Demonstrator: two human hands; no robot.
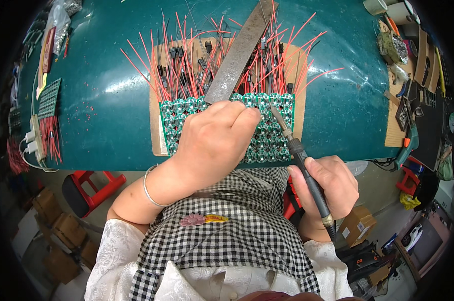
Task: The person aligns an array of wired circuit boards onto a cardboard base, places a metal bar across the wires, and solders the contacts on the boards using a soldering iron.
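A green panel of several small circuit boards point(280, 131) lies in front of me on a tan board point(298, 106). Red and black wires point(183, 75) with black plugs fan out from its far edge. Across the wires a flat metal bar point(242, 50) slants, its near end beside my left hand. My left hand point(214, 135) is closed over the panel's middle, fingers curled; whatever they pinch is hidden. In my right hand point(332, 185) is a soldering iron point(307, 168), its tip touching or just above the panel's far row, right of my left hand.
On the green table point(347, 110), another green circuit panel point(49, 98) with red wires lies at left, near a white power strip point(34, 135). Tools, including pliers point(404, 89), crowd the right side on cardboard point(393, 128). A red stool point(94, 190) stands below the left edge.
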